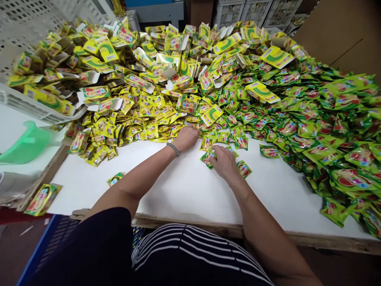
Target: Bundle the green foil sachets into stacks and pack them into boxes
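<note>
My left hand (188,137), with a beaded bracelet on the wrist, reaches to the front edge of the heap where yellow sachets (149,129) meet green ones. Its fingers are curled together, and what they pinch is hidden. Closer to me, my right hand (224,161) has its thumb and fingers on a small green sachet (205,159) with a red watermelon print, low over the white tabletop (184,186). Another green sachet (244,169) lies just right of that hand. A yellow-and-green sachet (208,143) rests between both hands.
Yellow open-ended cartons (107,49) are heaped at the back, some spilling from a white crate (38,105) at left. Green sachets (312,131) pile high on the right. A green plastic scoop (26,143) and a flat packet (41,200) lie left. A wooden edge (208,227) borders the front.
</note>
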`<action>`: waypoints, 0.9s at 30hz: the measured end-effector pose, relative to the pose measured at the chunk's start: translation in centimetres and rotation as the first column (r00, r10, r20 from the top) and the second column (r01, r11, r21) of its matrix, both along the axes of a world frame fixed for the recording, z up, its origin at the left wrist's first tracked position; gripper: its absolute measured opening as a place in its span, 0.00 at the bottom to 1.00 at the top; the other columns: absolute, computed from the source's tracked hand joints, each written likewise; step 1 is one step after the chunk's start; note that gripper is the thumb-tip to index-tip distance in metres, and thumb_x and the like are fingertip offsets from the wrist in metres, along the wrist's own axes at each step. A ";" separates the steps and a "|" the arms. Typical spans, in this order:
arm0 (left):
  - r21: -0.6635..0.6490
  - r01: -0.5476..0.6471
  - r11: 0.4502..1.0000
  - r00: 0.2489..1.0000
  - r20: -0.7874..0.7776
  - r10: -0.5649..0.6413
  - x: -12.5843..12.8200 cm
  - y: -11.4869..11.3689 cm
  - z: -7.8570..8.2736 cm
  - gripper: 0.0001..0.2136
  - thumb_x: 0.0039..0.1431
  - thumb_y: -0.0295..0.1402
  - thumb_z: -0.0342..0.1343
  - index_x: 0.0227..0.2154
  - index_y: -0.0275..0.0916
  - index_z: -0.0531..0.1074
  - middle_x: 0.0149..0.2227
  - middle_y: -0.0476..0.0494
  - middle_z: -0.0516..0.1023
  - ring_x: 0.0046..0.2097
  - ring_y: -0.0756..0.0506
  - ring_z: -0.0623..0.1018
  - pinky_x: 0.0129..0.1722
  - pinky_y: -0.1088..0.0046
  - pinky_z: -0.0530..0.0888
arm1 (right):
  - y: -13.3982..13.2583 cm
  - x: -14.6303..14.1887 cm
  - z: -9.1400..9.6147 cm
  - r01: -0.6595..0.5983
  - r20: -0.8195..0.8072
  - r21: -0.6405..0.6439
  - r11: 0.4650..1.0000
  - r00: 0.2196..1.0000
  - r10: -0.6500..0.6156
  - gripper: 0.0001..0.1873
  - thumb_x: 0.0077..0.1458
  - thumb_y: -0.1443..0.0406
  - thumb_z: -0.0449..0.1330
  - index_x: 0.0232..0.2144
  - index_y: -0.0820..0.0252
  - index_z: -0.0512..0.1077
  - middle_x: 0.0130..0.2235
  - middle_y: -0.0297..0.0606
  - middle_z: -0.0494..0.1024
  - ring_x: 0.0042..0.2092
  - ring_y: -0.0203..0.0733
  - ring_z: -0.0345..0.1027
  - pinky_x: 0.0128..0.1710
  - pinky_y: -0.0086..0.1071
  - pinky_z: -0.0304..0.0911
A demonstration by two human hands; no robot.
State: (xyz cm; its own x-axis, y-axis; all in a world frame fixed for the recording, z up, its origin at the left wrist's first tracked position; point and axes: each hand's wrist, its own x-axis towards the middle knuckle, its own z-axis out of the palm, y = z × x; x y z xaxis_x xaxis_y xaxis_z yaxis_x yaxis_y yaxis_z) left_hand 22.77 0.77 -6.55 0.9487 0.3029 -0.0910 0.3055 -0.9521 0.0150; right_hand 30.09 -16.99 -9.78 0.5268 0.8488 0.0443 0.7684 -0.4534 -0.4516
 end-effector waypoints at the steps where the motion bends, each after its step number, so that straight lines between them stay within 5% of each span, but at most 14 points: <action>1: -0.004 -0.031 0.999 0.999 0.029 0.032 -0.3 -0.5 0.1 0.13 0.62 0.25 0.46 0.44 0.31 0.74 0.39 0.31 0.79 0.46 0.39 0.76 0.45 0.66 0.68 | 0.0 0.1 0.0 0.006 -0.023 -0.004 1.000 1.000 -0.006 0.14 0.56 0.64 0.60 0.45 0.62 0.72 0.41 0.46 0.78 0.44 0.51 0.69 0.43 0.39 0.59; 5: -0.109 -0.255 0.961 0.946 0.178 0.271 -0.3 -2.7 -0.1 0.15 0.63 0.39 0.51 0.43 0.32 0.74 0.43 0.31 0.78 0.48 0.38 0.75 0.45 0.65 0.69 | -0.1 0.4 0.0 0.024 -0.110 0.001 1.000 0.994 -0.023 0.11 0.52 0.64 0.62 0.39 0.59 0.73 0.35 0.40 0.78 0.39 0.47 0.69 0.39 0.36 0.60; 8: -0.287 -0.356 0.889 0.919 0.064 0.389 0.5 -3.6 -0.6 0.14 0.60 0.41 0.56 0.35 0.34 0.76 0.40 0.33 0.78 0.45 0.38 0.76 0.43 0.67 0.69 | -0.5 0.9 0.1 0.057 -0.200 0.038 0.998 0.979 -0.048 0.09 0.50 0.59 0.64 0.32 0.57 0.72 0.28 0.34 0.72 0.31 0.42 0.65 0.33 0.33 0.57; 11: -0.463 -0.361 0.810 0.905 0.034 0.424 0.7 -3.2 -0.8 0.07 0.54 0.34 0.61 0.31 0.36 0.75 0.33 0.40 0.78 0.39 0.42 0.76 0.38 0.69 0.68 | -0.9 1.7 0.1 0.095 -0.357 0.136 0.986 0.933 -0.040 0.17 0.49 0.50 0.62 0.23 0.56 0.65 0.22 0.29 0.64 0.25 0.37 0.57 0.28 0.32 0.53; 13: -0.603 -0.262 0.754 0.922 0.075 0.380 0.3 -2.8 -0.8 0.04 0.48 0.29 0.62 0.27 0.36 0.74 0.28 0.45 0.76 0.33 0.45 0.74 0.34 0.72 0.67 | -0.8 2.2 0.0 0.153 -0.470 0.249 0.956 0.883 -0.019 0.21 0.48 0.46 0.61 0.23 0.55 0.64 0.22 0.29 0.63 0.24 0.36 0.55 0.26 0.32 0.53; 15: -0.774 -0.112 0.623 0.952 0.097 0.290 -0.2 -2.5 -0.8 0.03 0.43 0.25 0.59 0.24 0.35 0.72 0.24 0.50 0.73 0.28 0.49 0.71 0.30 0.75 0.65 | -0.6 2.5 -0.1 0.199 -0.500 0.370 0.907 0.866 0.014 0.22 0.47 0.45 0.60 0.25 0.56 0.67 0.27 0.33 0.69 0.27 0.37 0.59 0.28 0.33 0.58; 18: -0.936 0.021 0.353 0.968 0.108 0.228 -0.9 -2.3 -0.9 0.03 0.42 0.25 0.57 0.24 0.34 0.72 0.21 0.52 0.70 0.24 0.53 0.67 0.27 0.77 0.62 | -0.3 2.5 -0.4 0.192 -0.454 0.436 0.879 0.890 0.031 0.19 0.48 0.47 0.61 0.27 0.57 0.68 0.34 0.38 0.74 0.34 0.40 0.65 0.35 0.35 0.63; 21: -0.971 0.044 0.235 0.965 0.102 0.243 -1.0 -2.0 -0.5 0.05 0.44 0.30 0.60 0.24 0.32 0.73 0.20 0.52 0.69 0.23 0.55 0.64 0.25 0.78 0.60 | -0.4 2.3 -0.4 0.197 -0.473 0.379 0.904 0.881 0.006 0.15 0.52 0.50 0.58 0.29 0.55 0.67 0.28 0.33 0.71 0.30 0.39 0.63 0.32 0.34 0.61; 23: -0.963 0.041 0.265 0.972 0.100 0.212 -0.5 -1.7 0.5 0.08 0.48 0.34 0.60 0.25 0.32 0.74 0.21 0.49 0.71 0.24 0.54 0.66 0.26 0.77 0.63 | -0.5 2.2 -0.1 0.226 -0.464 0.375 0.899 0.885 -0.029 0.15 0.52 0.51 0.57 0.29 0.54 0.65 0.25 0.31 0.69 0.27 0.38 0.60 0.29 0.33 0.58; 24: -0.941 0.033 0.338 0.973 0.108 0.206 0.0 -1.5 1.2 0.09 0.50 0.35 0.60 0.27 0.32 0.75 0.23 0.48 0.73 0.25 0.52 0.68 0.28 0.76 0.65 | -0.5 2.1 0.0 0.244 -0.451 0.384 0.891 0.891 -0.049 0.15 0.52 0.51 0.57 0.28 0.54 0.65 0.25 0.31 0.68 0.27 0.38 0.59 0.29 0.32 0.57; 27: -0.677 -0.092 0.730 0.922 0.218 0.319 2.5 -1.1 3.3 0.13 0.56 0.40 0.58 0.34 0.33 0.76 0.32 0.40 0.78 0.35 0.46 0.75 0.37 0.70 0.70 | -0.4 1.8 0.7 0.280 -0.415 0.389 0.878 0.904 -0.105 0.14 0.51 0.51 0.57 0.26 0.53 0.62 0.22 0.29 0.64 0.25 0.38 0.56 0.28 0.32 0.53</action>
